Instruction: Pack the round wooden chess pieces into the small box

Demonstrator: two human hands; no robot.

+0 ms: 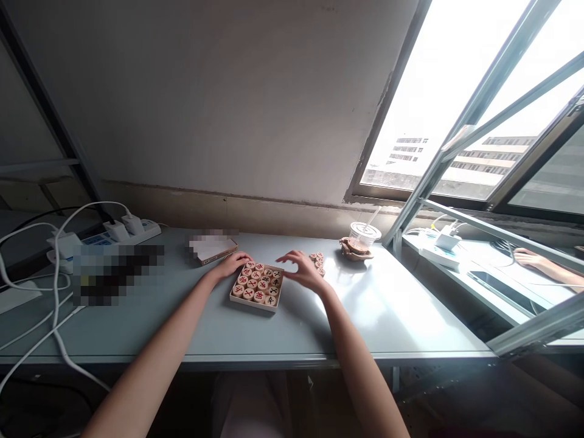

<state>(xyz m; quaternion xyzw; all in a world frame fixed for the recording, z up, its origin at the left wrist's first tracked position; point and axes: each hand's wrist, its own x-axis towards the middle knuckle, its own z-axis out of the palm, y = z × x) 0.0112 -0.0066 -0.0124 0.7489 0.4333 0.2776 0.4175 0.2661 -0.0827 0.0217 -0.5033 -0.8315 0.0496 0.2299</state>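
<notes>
An open box (253, 305) full of round wooden pieces with red and black characters lies on the grey desk (210, 328). My left hand (233, 264) rests at the box's back left corner, its fingers against the rim and closed together; any thing beneath them is too small to make out. Over the box's right edge, my right hand (303, 269) is held with thumb and fingers apart and nothing between them. Behind and right of that hand sits a small group of more round pieces (319, 263), partly hidden by it.
An open box lid (214, 249) lies at the back left. A plastic cup (365, 232) with a straw stands at the back right. Power strips (146, 230) and white cables crowd the left. Beyond the metal frame, a person's hand (529, 258) rests on another desk.
</notes>
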